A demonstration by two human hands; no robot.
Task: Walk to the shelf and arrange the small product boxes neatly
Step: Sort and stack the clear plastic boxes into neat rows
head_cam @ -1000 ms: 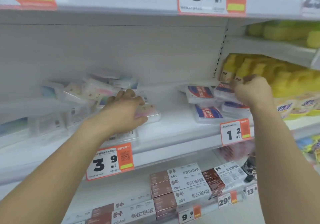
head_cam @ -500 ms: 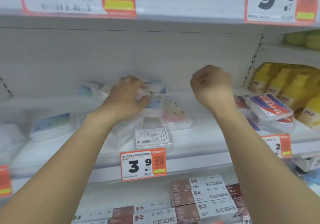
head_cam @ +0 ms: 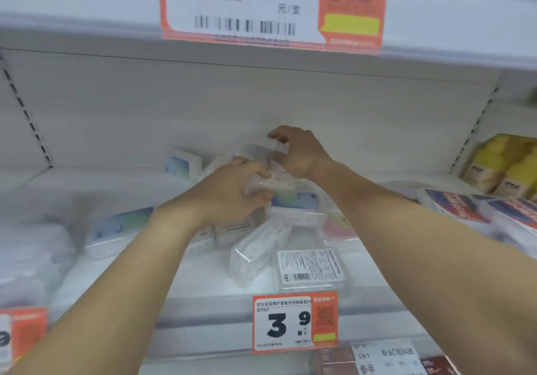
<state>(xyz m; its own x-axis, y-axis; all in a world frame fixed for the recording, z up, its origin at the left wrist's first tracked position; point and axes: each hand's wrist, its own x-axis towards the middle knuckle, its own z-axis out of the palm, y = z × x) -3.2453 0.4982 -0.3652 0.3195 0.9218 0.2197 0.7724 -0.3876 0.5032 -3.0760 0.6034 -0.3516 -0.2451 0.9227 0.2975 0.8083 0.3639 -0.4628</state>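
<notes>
Reaching into the shelf (head_cam: 203, 281), both hands work in a loose heap of small clear plastic boxes (head_cam: 293, 200) at the middle of the board. The left hand (head_cam: 229, 191) curls its fingers round one box; the right hand (head_cam: 299, 153) pinches another just behind it. These look light, stiff and slick, likely to slide over each other, so taking each by its short edges seems safest. One box (head_cam: 311, 268) lies label-up near the front lip.

Bright even light, motion blur, edges warped
</notes>
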